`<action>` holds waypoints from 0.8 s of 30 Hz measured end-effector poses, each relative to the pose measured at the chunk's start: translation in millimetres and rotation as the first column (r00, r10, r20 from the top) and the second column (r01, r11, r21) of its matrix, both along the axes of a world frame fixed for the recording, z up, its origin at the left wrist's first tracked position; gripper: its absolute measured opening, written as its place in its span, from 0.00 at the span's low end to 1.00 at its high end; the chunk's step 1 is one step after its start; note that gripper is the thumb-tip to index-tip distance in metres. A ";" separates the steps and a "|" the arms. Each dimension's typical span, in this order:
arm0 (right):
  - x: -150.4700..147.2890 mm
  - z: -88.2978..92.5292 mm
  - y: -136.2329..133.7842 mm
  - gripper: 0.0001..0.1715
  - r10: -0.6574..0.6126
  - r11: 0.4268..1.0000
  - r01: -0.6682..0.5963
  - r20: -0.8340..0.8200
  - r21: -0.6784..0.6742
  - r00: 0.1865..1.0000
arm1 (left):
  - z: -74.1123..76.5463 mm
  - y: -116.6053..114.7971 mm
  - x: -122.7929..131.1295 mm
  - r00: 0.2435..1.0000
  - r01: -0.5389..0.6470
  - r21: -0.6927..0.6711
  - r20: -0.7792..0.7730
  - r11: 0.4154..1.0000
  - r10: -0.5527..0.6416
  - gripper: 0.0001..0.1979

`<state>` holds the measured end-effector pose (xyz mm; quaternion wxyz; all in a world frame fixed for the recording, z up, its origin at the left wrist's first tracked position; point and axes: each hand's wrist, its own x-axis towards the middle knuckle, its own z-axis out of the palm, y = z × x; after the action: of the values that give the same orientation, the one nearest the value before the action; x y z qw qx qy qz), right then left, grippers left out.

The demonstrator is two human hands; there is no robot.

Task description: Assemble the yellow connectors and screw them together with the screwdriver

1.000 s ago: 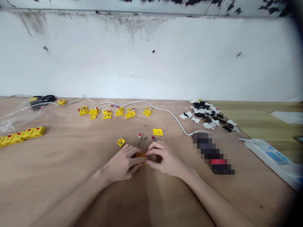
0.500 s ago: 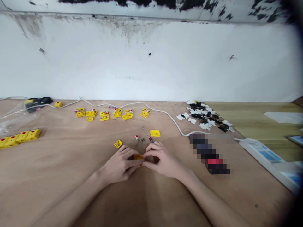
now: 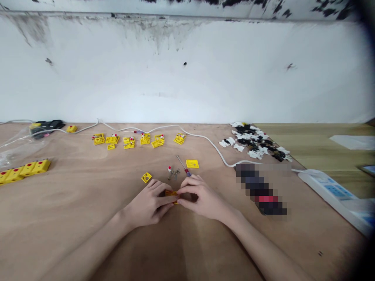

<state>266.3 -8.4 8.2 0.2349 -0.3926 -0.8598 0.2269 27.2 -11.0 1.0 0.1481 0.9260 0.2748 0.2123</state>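
Yellow piece (image 3: pixel 170 193), partly covered, sits just nearer the viewer than some small metal parts (image 3: pixel 175 172) and a screwdriver (image 3: pixel 187 171). Left hand (image 3: pixel 149 203) grips it, fingers nearly closed; right hand (image 3: pixel 203 198) pinches its right end.

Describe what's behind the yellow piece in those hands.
Behind the yellow piece lie a red-topped white part, small metal bits and a screwdriver. The left hand and right hand hide much of the piece itself and the table close by; anything beneath can't be seen.
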 end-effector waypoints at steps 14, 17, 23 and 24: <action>15.1 -12.1 14.6 0.18 -0.482 0.861 0.461 0.059 0.213 0.874 | 1.2 -0.4 0.9 1.000 0.002 -0.033 0.011 0.999 -0.001 0.14; 24.7 -22.6 19.3 0.18 -0.538 0.833 0.504 0.120 0.228 0.834 | 0.4 -0.7 1.1 1.000 -0.004 -0.037 0.011 0.999 0.004 0.14; 33.4 -18.8 25.3 0.10 -0.571 0.814 0.577 -0.092 0.068 0.816 | -1.6 -0.7 1.1 1.000 -0.001 -0.036 0.018 0.999 0.002 0.14; 32.8 -16.3 25.9 0.11 -0.590 0.797 0.603 -0.167 0.034 0.790 | -1.5 -0.7 0.9 1.000 0.001 -0.035 0.019 0.999 0.000 0.14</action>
<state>299.1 17.5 -8.1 0.3740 -0.6155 -0.6809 0.1328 28.1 -11.7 -0.5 0.1672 0.9212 0.2770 0.2163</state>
